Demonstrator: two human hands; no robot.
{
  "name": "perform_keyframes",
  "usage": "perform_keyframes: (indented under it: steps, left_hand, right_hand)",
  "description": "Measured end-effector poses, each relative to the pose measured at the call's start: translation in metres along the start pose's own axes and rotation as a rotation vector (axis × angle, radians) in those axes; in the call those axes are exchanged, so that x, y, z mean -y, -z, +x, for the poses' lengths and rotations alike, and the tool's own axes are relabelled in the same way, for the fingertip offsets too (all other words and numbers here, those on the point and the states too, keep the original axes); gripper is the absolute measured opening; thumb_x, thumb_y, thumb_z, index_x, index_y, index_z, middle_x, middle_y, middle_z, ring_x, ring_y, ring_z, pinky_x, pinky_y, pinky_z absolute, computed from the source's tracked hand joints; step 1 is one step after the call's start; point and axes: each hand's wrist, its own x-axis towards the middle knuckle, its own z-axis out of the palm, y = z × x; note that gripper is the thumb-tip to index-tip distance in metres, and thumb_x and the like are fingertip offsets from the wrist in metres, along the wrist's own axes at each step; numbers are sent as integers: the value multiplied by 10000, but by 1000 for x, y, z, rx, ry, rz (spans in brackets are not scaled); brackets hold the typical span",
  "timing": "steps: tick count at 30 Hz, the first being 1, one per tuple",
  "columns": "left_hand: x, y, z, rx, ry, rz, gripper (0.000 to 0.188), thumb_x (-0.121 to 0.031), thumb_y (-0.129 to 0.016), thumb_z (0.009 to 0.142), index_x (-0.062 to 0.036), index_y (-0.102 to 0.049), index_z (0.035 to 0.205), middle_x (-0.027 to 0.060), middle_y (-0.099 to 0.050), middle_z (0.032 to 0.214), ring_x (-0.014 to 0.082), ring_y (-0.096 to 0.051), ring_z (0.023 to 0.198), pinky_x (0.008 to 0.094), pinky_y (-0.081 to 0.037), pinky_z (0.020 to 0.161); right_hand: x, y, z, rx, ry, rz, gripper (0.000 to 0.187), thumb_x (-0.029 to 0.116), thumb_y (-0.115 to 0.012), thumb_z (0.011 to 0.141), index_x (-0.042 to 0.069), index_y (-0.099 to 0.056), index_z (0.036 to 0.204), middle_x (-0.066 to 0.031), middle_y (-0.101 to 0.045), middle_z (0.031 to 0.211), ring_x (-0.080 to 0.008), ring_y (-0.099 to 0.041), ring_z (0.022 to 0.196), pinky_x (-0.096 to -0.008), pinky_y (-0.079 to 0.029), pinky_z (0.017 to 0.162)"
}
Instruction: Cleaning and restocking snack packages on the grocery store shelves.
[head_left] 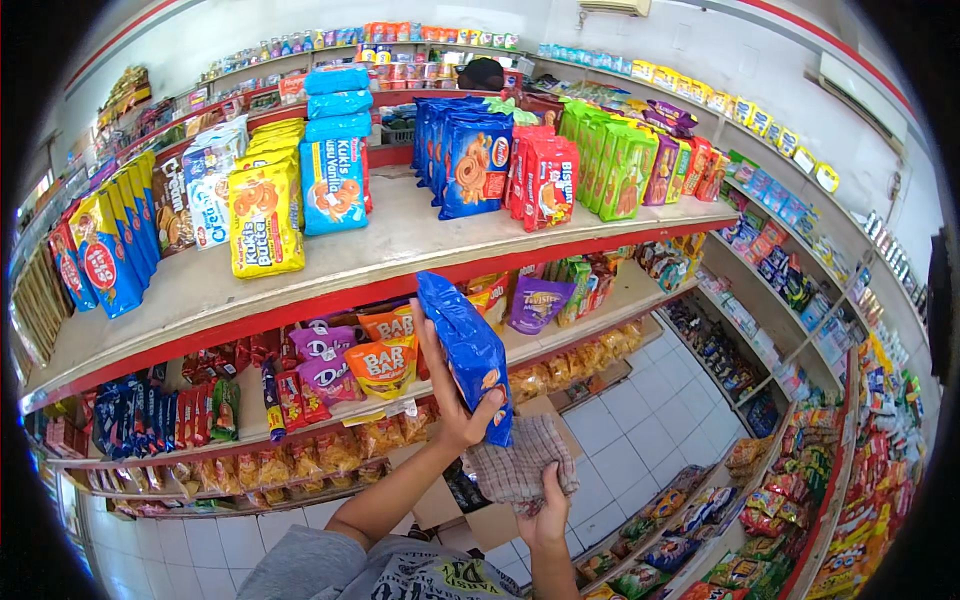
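Observation:
In my left hand (457,400) is a blue packet of biscuits (462,345), held tilted in front of the shelf edge with the fingers behind it and the thumb across its lower part. Just right of it and lower, my right hand (545,505) grips a folded checked cloth (520,460), thumb on top. The cloth lies close by the packet's lower end; whether they touch I cannot tell. On the top shelf (400,235) ahead stands a row of similar blue biscuit packets (475,165), beside red biscuit packets (548,185).
Yellow packets (265,215) and light-blue packets (335,185) stand left on the top shelf, green ones (610,170) right. Snack bags (380,368) fill the lower shelf. Open cardboard (500,522) lies on the tiled floor (640,425). Another stocked rack (790,480) stands to the right.

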Motion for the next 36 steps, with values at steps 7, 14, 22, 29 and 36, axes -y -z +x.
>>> perform_keyframes:
  steps: [7, 14, 22, 29, 36]
  left_hand:
    - [-36, -15, -4, 175, -303, 429, 855, -221, -627, 796, -67, -65, 1421, 197, 70, 1465, 268, -45, 1359, 388, -171, 1059]
    - [-19, 5, 27, 251, 183, 294, 578, -158, -685, 766, 31, -425, 1247, 198, -529, 1175, 191, -539, 1014, 341, -435, 867]
    - [-29, 15, 132, 204, 27, 265, 389, -189, -721, 741, 31, -576, 1027, 109, -642, 903, 134, -598, 840, 296, -482, 751]
    - [24, 17, 240, -37, -228, 644, 489, -304, -738, 713, 54, -572, 1001, 152, -603, 897, 205, -590, 787, 319, -466, 698]
    - [69, 18, 263, -129, -288, 893, 575, -359, -738, 689, 38, -530, 1050, 139, -513, 843, 270, -542, 791, 369, -441, 694]
  right_hand:
    - [4, -16, 28, -106, 141, 0, 430, 233, -465, 930, 38, -357, 1297, -86, -472, 1249, -194, -495, 1113, -352, -419, 923]
    - [32, -15, 75, -10, 260, -47, 451, 190, -525, 902, 18, -359, 1285, -112, -474, 1241, -192, -497, 1110, -335, -432, 916]
    - [50, -23, 98, -61, 116, 17, 410, 208, -487, 913, -12, -408, 1250, -137, -498, 1223, -236, -531, 1079, -358, -459, 897]
    - [25, 17, 92, -31, 142, 51, 405, 218, -479, 912, -5, -423, 1245, -142, -509, 1216, -247, -525, 1090, -362, -436, 915]
    - [21, 18, 77, -68, 99, 74, 394, 194, -497, 905, -3, -424, 1238, -142, -521, 1194, -245, -529, 1079, -355, -436, 909]
